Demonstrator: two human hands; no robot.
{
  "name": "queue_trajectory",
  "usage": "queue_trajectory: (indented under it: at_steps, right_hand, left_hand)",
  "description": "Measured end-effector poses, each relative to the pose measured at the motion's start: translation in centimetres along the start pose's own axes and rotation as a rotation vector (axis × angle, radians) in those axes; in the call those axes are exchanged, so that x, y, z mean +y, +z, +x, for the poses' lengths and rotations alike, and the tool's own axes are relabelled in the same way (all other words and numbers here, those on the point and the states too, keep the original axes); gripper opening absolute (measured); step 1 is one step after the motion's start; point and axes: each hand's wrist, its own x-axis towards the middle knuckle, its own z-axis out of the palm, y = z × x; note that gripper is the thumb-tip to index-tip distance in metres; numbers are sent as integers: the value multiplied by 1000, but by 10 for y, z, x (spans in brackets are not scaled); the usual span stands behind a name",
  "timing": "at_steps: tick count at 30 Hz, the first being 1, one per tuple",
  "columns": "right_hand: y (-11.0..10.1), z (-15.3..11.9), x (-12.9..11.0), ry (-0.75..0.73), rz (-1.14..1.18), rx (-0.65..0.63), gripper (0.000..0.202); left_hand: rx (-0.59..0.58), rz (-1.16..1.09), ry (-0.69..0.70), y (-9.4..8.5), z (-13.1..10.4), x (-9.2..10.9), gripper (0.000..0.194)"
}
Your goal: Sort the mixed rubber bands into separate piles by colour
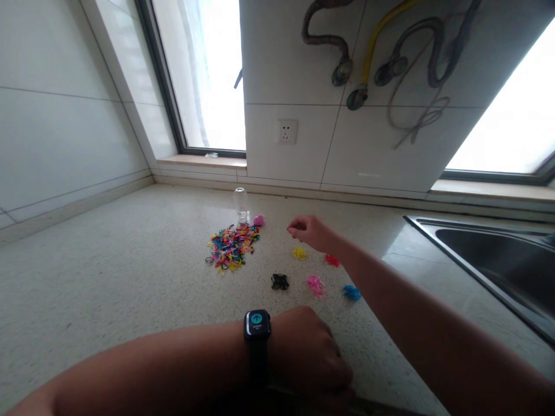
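My right hand (310,231) hovers over the counter with its fingertips pinched together; whatever may be between them is too small to make out. Just below it lies a small pile of yellow rubber bands (299,252). Partly behind my right forearm are red bands (332,260). Black bands (280,281), pink bands (316,285) and blue bands (351,292) form separate little piles nearer to me. To the left spreads a large heap of mixed-colour bands (233,247). My left hand (310,352), wearing a watch (257,325) at the wrist, rests curled at the counter's front edge; nothing shows in it.
Behind the mixed heap stands a clear plastic bottle (240,205), with a pink object (259,220) beside it. A steel sink (433,231) is set into the counter (130,277) on the right. Hoses and a socket (287,132) are on the tiled wall.
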Motion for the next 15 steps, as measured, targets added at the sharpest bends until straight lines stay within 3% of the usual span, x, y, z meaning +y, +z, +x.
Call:
queue_trajectory:
  at_steps: [8, 15]
  right_hand:
    - [60, 35, -28, -3, -297, -208, 21]
    - [74, 43, -29, 43, -408, -177, 26]
  left_hand:
    - [13, 20, 53, 0, -1, -1, 38]
    - [-24, 12, 49, -2, 1, -2, 38]
